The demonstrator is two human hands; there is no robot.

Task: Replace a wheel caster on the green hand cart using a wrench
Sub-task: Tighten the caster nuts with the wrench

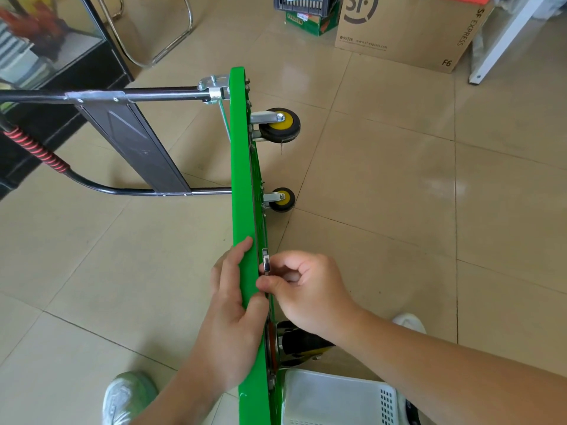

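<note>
Our left hand (233,305) grips the upper edge of the cart (242,167); our right hand (306,289) pinches the wrench (265,262) against its underside.

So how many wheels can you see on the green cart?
3. The far wheel sits by the handle, the middle wheel halfway along the cart, the near wheel partly hidden under an arm. Another may be out of sight.
</note>
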